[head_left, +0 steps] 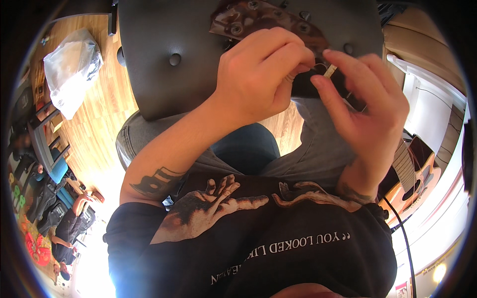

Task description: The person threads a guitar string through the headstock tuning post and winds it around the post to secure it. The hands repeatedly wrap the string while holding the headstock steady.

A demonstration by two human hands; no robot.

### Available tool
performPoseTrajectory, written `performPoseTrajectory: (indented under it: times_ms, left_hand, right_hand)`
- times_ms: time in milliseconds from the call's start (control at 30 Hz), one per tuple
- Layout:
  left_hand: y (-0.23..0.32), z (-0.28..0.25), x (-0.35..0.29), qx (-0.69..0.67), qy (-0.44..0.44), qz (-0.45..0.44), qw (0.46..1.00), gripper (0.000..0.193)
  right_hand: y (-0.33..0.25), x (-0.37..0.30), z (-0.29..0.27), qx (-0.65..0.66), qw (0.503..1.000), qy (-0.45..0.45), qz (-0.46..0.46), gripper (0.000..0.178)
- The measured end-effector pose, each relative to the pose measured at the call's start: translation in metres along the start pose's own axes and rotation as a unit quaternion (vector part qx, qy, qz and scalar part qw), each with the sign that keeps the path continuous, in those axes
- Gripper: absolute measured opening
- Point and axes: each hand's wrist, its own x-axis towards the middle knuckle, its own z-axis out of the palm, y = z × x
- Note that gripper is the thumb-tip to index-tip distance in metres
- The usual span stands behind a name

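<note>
Step in hand, by the look of it: fine work at a guitar headstock (258, 20), brown and glossy, resting on a grey padded stool (169, 59) ahead of the knees; left hand (258, 74) clenched, fingertips pinching something thin, possibly a string, too small to tell; right hand (362, 104) half spread, thumb and forefinger nipping a small pale peg (330, 70) just beside the left fingertips; next move likely calls for steady, close finger control and keeping the headstock from sliding; clear plastic bag (72, 69), crumpled, on wood floor (99, 124) far left; orange guitar (415, 184) low at right.
</note>
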Motion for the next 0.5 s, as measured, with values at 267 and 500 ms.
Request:
performPoseTrajectory:
  times_ms: [267, 500]
  left_hand:
    - [0.001, 0.005, 0.001, -0.039, 0.029, -0.040, 0.998, 0.013]
    - [0.007, 0.001, 0.002, -0.050, -0.018, -0.079, 0.995, 0.016]
  right_hand:
    - [-0.002, 0.001, 0.012, -0.072, 0.983, 0.077, -0.151, 0.020]
    - [-0.061, -0.031, 0.036, 0.241, 0.939, -0.020, -0.245, 0.030]
